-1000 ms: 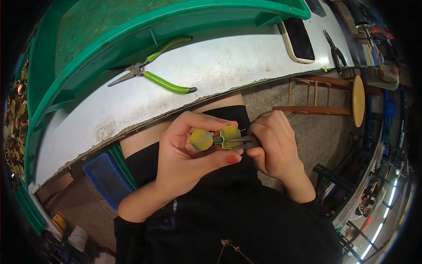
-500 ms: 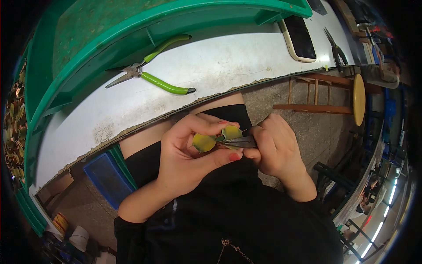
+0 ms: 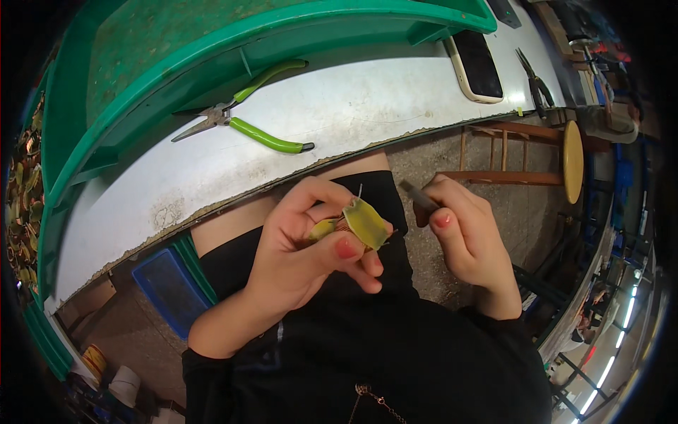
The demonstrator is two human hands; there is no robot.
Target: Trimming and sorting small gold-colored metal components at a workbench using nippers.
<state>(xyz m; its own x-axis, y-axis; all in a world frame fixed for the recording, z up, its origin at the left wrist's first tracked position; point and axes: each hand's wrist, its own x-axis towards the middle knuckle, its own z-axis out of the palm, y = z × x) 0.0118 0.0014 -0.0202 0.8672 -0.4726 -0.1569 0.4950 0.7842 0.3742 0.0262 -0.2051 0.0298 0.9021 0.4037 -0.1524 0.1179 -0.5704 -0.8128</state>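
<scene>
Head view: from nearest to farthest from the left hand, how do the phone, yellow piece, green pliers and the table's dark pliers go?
From the left hand:
1. Yellow piece, held in it
2. Green pliers, ahead, slightly left
3. Phone, ahead, right
4. Dark pliers, right of the phone

Left hand: pinch grip, index arched, left thumb laid across pointing right, lower fingertips poking out beneath. Right hand: apart from it, curled tight, thumb on top. Left forearm angles up-right, right forearm up-left.
</scene>
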